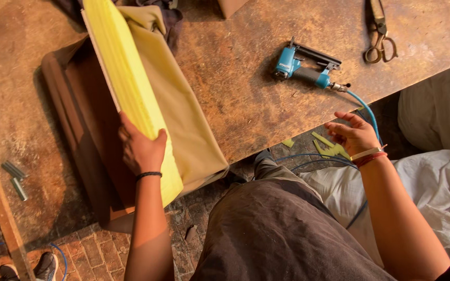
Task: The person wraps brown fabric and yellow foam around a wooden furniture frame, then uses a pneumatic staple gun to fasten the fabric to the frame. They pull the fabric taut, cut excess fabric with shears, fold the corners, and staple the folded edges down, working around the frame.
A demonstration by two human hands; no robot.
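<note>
The left hand [140,150] grips the yellow foam panel [128,88], stood on edge over tan fabric [188,119] at the counter's [246,88] near edge. The right hand [354,134] hovers open, empty, near the blue air stapler [303,70]. The fabric looks loose, apparently not yet stapled. Scissors [380,34] lie beyond.

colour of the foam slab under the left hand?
Bright yellow foam slab, gripped on edge by the left hand, tan fabric behind. Head view.
</note>
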